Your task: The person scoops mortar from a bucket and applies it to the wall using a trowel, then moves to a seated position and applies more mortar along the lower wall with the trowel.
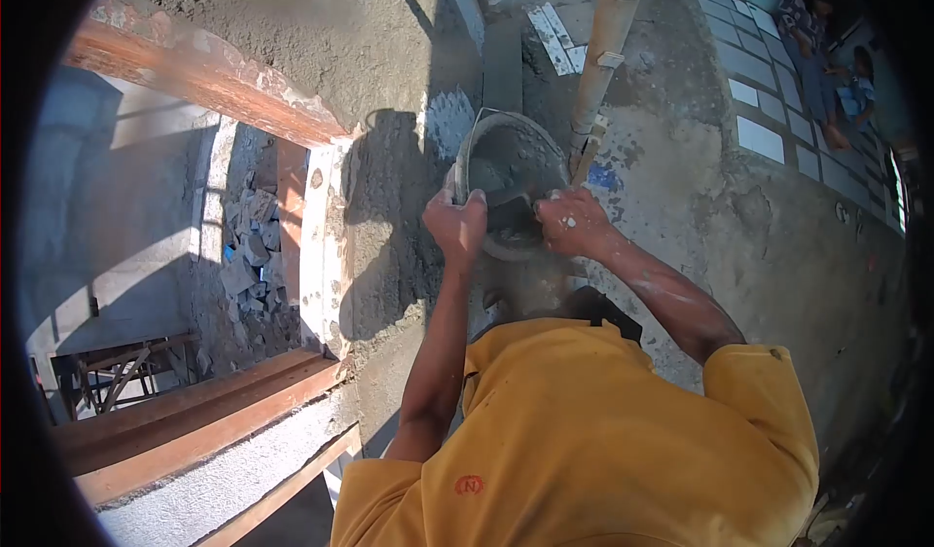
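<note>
My left hand (457,224) is closed over the near left rim of a bucket (516,124), its thumb on the inside. Wet grey mortar (520,165) coats the bucket's inner wall and lies in it. At the right side of the rim, my right hand (572,222) makes a fist around what looks like the handle of a trowel (510,198). The trowel's blade is dark and partly lost in the mortar and shadow. Specks of mortar stick to the right hand. The bucket is tilted, with its mouth facing me.
To the left stands a freshly mortared wall (389,187) around a wooden window frame (209,80). A bamboo pole (605,51) rises just beyond the bucket. White tile strips (556,41) lie on the floor behind. Two people (812,51) sit at the far right by tiles.
</note>
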A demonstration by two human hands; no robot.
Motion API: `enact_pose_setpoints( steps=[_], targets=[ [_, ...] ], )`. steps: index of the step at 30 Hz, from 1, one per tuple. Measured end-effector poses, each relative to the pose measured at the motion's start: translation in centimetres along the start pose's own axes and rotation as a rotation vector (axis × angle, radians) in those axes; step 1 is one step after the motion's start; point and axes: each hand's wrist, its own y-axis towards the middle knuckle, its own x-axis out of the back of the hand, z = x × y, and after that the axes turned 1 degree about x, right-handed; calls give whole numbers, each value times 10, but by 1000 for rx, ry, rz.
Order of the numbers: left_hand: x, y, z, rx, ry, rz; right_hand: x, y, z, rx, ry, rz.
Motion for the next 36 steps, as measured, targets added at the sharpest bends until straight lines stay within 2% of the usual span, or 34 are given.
enact_pose_setpoints(
  steps=[1,2,4,5,8,11,14,15,18,20,22,23,24,26,27,30,31,34,36],
  targets=[
    [6,8,0,48,91,38,-12,19,-3,-46,-20,-107],
    [10,14,0,-27,83,55,-22,27,-6,-85,-39,-214],
    [28,18,-6,-177,94,96,-40,18,2,76,7,-111],
    [34,18,-16,-148,-1,97,-43,18,4,156,23,-68],
    [44,32,-8,-192,-25,78,4,10,30,53,5,45],
    [50,28,-28,-193,-62,84,-23,41,20,-46,-2,-288],
    [53,41,-19,-304,-82,55,-9,29,29,23,103,10],
    [49,49,-16,-359,-92,35,11,33,28,-18,126,-17],
    [58,47,-24,-280,58,54,60,27,40,-171,213,-20],
    [60,48,-23,-207,20,28,77,29,25,-308,229,-10],
    [53,54,-26,-198,-3,-27,53,38,16,-344,364,138],
    [54,55,-28,-110,-65,-14,55,42,22,-376,451,234],
    [54,65,-25,-168,-56,-12,56,44,27,-408,547,330],
    [59,71,-9,-250,-28,-26,71,33,40,-357,575,224],
    [63,67,-15,-167,-93,-1,79,30,50,-317,587,177],
    [61,67,-21,-319,-30,-72,89,11,81,-280,812,467],
    [59,70,-19,-299,-97,-24,66,8,85,-365,856,354],
    [57,69,-12,-258,-231,88,18,36,46,-250,250,163],
    [52,63,-23,-266,-252,114,25,51,41,-275,200,-13]
  ],
)
